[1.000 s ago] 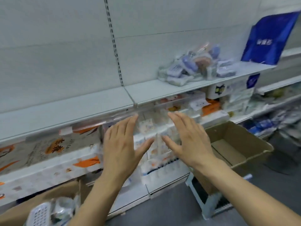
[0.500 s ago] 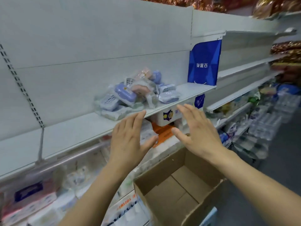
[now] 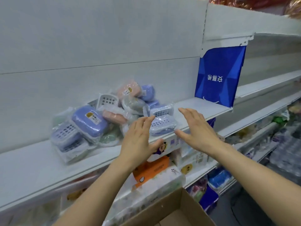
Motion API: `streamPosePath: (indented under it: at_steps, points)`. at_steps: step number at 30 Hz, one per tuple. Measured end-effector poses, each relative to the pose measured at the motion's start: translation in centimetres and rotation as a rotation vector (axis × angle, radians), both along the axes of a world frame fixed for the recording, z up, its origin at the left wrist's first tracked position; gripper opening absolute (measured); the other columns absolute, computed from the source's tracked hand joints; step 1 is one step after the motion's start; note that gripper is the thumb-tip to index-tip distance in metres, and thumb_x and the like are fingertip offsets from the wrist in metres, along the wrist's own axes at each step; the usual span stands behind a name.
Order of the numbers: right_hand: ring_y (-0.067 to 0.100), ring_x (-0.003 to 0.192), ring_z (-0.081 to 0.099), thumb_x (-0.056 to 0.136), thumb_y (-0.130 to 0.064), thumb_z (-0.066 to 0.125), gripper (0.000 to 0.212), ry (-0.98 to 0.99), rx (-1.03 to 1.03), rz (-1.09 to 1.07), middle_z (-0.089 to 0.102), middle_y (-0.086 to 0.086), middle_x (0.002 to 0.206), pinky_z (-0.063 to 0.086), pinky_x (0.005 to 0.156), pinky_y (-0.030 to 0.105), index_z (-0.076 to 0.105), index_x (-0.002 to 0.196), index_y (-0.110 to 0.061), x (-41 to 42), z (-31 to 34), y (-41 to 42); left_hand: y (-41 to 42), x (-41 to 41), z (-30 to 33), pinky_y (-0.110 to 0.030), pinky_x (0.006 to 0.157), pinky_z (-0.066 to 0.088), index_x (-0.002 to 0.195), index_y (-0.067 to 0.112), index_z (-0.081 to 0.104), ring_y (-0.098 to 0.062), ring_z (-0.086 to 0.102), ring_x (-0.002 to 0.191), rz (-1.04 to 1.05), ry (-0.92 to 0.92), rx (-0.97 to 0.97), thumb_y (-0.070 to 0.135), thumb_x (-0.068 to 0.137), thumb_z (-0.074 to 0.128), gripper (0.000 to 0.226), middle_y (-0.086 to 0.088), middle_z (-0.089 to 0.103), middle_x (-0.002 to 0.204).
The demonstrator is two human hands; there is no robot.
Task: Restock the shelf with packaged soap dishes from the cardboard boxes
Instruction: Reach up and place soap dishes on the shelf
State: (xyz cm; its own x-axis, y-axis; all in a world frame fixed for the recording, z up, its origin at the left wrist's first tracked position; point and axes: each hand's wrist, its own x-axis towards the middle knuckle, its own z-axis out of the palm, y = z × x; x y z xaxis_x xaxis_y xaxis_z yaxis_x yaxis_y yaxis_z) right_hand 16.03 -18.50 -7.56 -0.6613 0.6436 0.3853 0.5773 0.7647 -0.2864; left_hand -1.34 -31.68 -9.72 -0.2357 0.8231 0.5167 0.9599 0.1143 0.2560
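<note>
head view: only camera, wide-angle, looking forward and down across a white store shelf (image 3: pixel 40 162).
left hand (image 3: pixel 138 141): raised in front of the shelf edge, fingers straight and slightly spread, thumb out to the side, holding nothing.
right hand (image 3: pixel 197 129): raised beside it, palm turned inward, fingers straight and spread, thumb low, holding nothing.
hand spacing: apart, bracketing the right end of the pile; contact with any pack cannot be confirmed.
packaged soap dishes (image 3: pixel 104 123): loose heap on the shelf against the back panel; purple, pink, white and greenish dishes in clear wrap, tilted and overlapping.
nearest pack (image 3: pixel 162 126): purple slotted dish in wrap, at the shelf's front edge, between the two hands.
cardboard box (image 3: pixel 175 214): open, bottom of frame, below the hands; the part of its inside in view shows no packs.
blue bag (image 3: pixel 219 77): hangs at the right end of the shelf, well apart from the pile.
lower shelves: tissue packs and other wrapped goods, blurred.
step (judgement): stock is out of this box; hands look set to tidy or push the heap.
next move (judgement): close both palms on the edge packs, slide them back and square them up.
risk (judgement): slick wrap, the front pack could slip off the edge.
</note>
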Motion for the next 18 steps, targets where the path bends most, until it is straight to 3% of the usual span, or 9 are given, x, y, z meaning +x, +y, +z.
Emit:
streamPosePath:
  at_steps: [6, 12, 15, 18]
  points:
    - [0.026, 0.140, 0.024, 0.091, -0.046, 0.058, 0.077, -0.041, 0.012, 0.172, 0.023, 0.003, 0.156, 0.035, 0.108, 0.047, 0.018, 0.153, -0.025, -5.6, -0.1, 12.5, 9.0, -0.5, -2.3, -0.037, 0.110, 0.036, 0.154, 0.025, 0.021, -0.019, 0.029, 0.139, 0.138, -0.083, -0.104, 0.054, 0.088, 0.062, 0.084, 0.001, 0.029, 0.153]
    - [0.028, 0.139, 0.027, 0.090, -0.038, 0.058, 0.076, -0.230, 0.033, 0.408, 0.026, 0.003, 0.156, 0.040, 0.102, 0.045, 0.019, 0.153, -0.022, -11.6, -0.7, 21.5, 14.9, -0.9, -3.6, -0.039, 0.116, 0.026, 0.156, 0.024, 0.015, -0.025, 0.024, 0.143, 0.373, -0.141, -0.330, 0.061, 0.078, 0.069, 0.102, -0.005, 0.021, 0.158]
    - [0.027, 0.135, 0.031, 0.093, -0.036, 0.054, 0.071, -0.307, 0.031, 0.487, 0.034, 0.003, 0.151, 0.042, 0.098, 0.043, 0.018, 0.153, -0.024, -13.0, -1.8, 23.6, 16.7, -0.7, -3.6, -0.038, 0.113, 0.027, 0.155, 0.024, 0.015, -0.026, 0.027, 0.141, 0.497, -0.052, -0.424, 0.066, 0.074, 0.069, 0.106, -0.005, 0.023, 0.158]
    - [0.025, 0.128, 0.034, 0.095, -0.034, 0.053, 0.060, -0.257, 0.063, 0.537, 0.041, 0.005, 0.140, 0.043, 0.093, 0.040, 0.029, 0.149, -0.022, -13.3, -2.6, 24.8, 17.8, -0.4, -3.8, -0.039, 0.106, 0.034, 0.153, 0.024, 0.020, -0.026, 0.034, 0.132, 0.587, 0.082, -0.496, 0.076, 0.070, 0.063, 0.107, -0.003, 0.033, 0.153]
